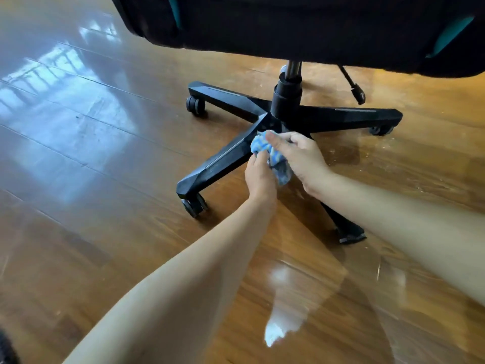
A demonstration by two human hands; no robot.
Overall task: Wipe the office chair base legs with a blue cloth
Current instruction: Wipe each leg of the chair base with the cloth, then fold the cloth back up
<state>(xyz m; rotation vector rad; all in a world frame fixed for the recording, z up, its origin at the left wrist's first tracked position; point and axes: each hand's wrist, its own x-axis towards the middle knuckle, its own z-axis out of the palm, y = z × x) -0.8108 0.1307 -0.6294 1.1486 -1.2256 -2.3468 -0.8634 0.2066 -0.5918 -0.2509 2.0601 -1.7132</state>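
A crumpled blue cloth with pale stripes (273, 157) is grasped by both hands just in front of the hub of a black five-armed plastic chair base (267, 119). The grip of the right hand (301, 158) is closed over the top and right side of the cloth, with the fingertips curled toward the hub. The grip of the left hand (259, 177) is closed on the cloth's lower left edge, from below. The cloth is bunched between the two hands and is held against, or just above, the near-left base leg (223, 158), close to where that leg meets the centre column (287, 95); actual contact cannot be confirmed. A thin grey strip is seen along the top of that leg. Black twin-wheel casters (194, 204) are fitted at the leg ends. The base stands on a glossy brown wooden floor (105, 153), on which window light is reflected. The dark seat with teal trim (288, 22) is seen above. No writing can be read.
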